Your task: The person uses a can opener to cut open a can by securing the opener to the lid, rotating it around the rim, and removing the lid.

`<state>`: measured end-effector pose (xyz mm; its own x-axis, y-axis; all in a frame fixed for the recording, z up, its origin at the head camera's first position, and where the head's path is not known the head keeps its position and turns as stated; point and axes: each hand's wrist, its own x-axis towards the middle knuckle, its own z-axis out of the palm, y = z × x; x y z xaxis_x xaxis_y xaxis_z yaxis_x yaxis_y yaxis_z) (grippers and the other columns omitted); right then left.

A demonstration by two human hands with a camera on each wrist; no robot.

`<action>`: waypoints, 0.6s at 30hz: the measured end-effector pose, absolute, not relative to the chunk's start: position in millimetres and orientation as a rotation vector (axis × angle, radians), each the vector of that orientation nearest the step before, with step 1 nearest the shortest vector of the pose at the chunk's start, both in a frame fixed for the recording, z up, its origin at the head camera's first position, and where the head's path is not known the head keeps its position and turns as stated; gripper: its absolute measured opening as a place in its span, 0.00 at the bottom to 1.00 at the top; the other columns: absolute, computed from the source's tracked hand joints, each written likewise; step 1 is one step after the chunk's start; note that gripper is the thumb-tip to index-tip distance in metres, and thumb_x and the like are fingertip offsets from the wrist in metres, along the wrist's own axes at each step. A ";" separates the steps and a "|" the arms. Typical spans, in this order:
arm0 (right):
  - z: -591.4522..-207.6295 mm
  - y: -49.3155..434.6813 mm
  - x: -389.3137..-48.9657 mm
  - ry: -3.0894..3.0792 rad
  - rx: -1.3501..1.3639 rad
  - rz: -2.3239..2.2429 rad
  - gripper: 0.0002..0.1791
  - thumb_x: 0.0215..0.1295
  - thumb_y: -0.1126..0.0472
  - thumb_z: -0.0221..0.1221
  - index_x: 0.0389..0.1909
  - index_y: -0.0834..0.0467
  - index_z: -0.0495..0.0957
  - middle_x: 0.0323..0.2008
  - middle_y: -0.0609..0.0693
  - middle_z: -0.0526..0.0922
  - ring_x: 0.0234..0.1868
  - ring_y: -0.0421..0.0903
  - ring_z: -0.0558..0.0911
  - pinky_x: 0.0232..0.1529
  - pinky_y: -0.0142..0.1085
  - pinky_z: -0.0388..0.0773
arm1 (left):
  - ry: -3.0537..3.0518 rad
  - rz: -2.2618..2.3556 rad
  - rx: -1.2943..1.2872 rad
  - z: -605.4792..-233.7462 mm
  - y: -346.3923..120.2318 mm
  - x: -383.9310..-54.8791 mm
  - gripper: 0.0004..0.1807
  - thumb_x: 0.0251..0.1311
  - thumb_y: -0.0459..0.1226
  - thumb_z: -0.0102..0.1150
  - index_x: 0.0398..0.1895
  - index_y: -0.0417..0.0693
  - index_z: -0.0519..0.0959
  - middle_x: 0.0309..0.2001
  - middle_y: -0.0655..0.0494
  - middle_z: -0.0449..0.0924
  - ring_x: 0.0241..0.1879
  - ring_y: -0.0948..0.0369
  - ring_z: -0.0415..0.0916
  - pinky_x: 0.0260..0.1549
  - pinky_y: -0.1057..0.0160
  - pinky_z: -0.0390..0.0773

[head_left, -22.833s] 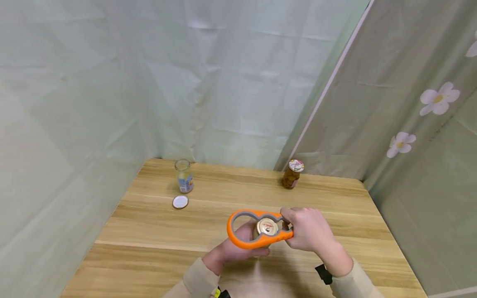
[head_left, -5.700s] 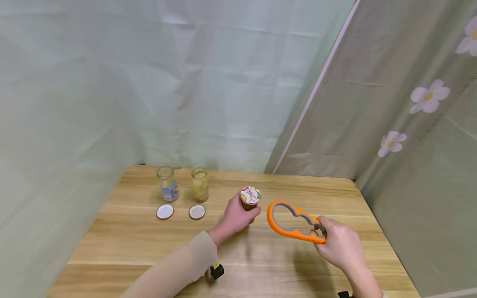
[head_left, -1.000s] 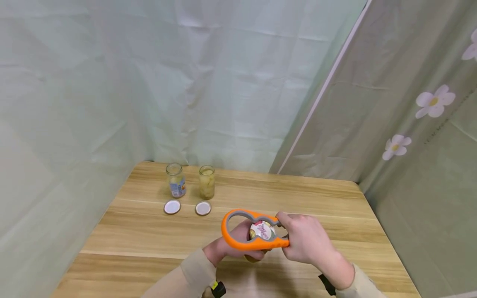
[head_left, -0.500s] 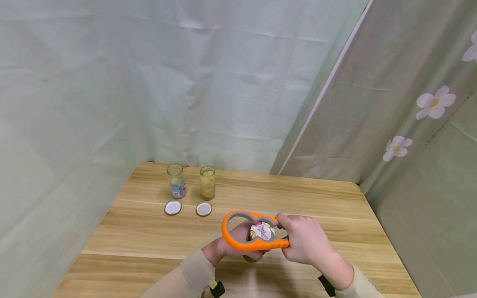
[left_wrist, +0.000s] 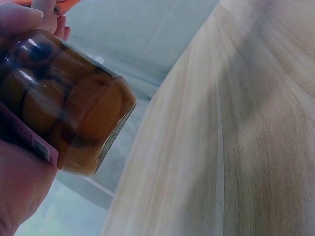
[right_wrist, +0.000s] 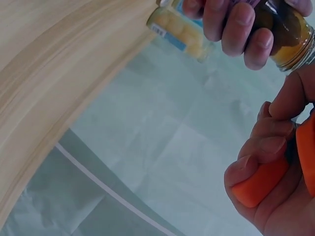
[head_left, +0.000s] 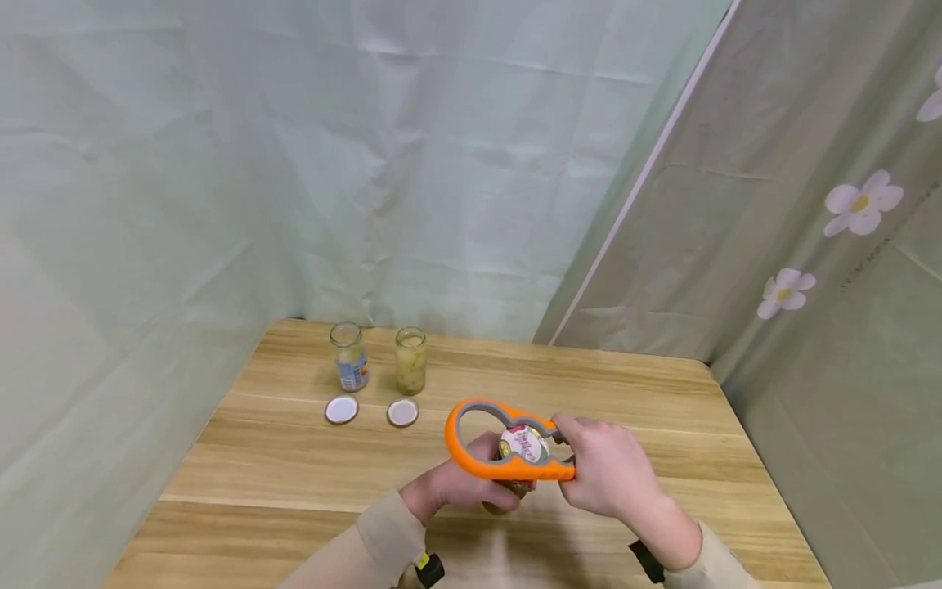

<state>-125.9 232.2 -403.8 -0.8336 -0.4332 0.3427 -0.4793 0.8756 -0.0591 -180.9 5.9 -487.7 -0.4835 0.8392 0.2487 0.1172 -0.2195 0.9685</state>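
My left hand (head_left: 464,483) grips a glass jar (left_wrist: 78,98) of round brown pieces, tilted above the table. Over its top, my right hand (head_left: 607,470) holds the handles of an orange and grey jar opener (head_left: 454,433). A patterned lid (head_left: 525,442) sits within the opener's middle notch. In the right wrist view, the jar's ridged glass neck (right_wrist: 300,56) shows beside the left fingers; the lid is out of sight there. The right fingers curl round the orange handle (right_wrist: 261,184).
At the table's back left stand two lidless jars, one with a blue label (head_left: 353,372) and one with pale pieces (head_left: 410,368). Before them lie two white-faced lids (head_left: 342,409), (head_left: 402,412). Curtains (head_left: 456,204) hang round the wooden table (head_left: 294,474).
The opener and lid have risen slightly and shifted right, baring more of the jar. Earlier, my hands worked on the pale-pieces jar; later my left hand brought this jar from the back.
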 end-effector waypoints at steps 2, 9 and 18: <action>-403.4 231.9 -126.2 -2.733 0.670 0.226 0.23 0.34 0.65 0.67 0.37 0.47 0.78 0.33 0.41 0.89 0.28 0.40 0.86 0.22 0.35 0.78 | 1.490 1.758 1.144 -487.2 5.9 -181.4 0.30 0.51 0.22 0.60 0.59 0.47 0.81 0.26 0.54 0.74 0.22 0.64 0.63 0.22 0.68 0.64; -402.6 231.7 -126.7 -2.751 0.626 0.245 0.21 0.35 0.66 0.67 0.35 0.47 0.77 0.33 0.42 0.89 0.28 0.43 0.86 0.22 0.37 0.77 | 1.481 1.785 1.130 -486.6 5.6 -184.2 0.39 0.53 0.21 0.59 0.70 0.55 0.76 0.21 0.54 0.63 0.18 0.61 0.56 0.20 0.66 0.61; -402.3 231.7 -126.0 -2.774 0.598 0.230 0.20 0.37 0.65 0.69 0.34 0.46 0.76 0.33 0.42 0.88 0.27 0.43 0.85 0.22 0.38 0.77 | 1.584 1.826 1.027 -492.2 4.6 -186.3 0.26 0.56 0.26 0.66 0.60 0.45 0.78 0.29 0.54 0.77 0.24 0.61 0.70 0.25 0.65 0.72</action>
<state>-126.0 231.7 -402.3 -0.8707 -0.3769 0.3160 -0.4239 0.9009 -0.0934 -186.3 4.6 -492.2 -0.5842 0.7837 0.2112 0.0984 -0.1898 0.9769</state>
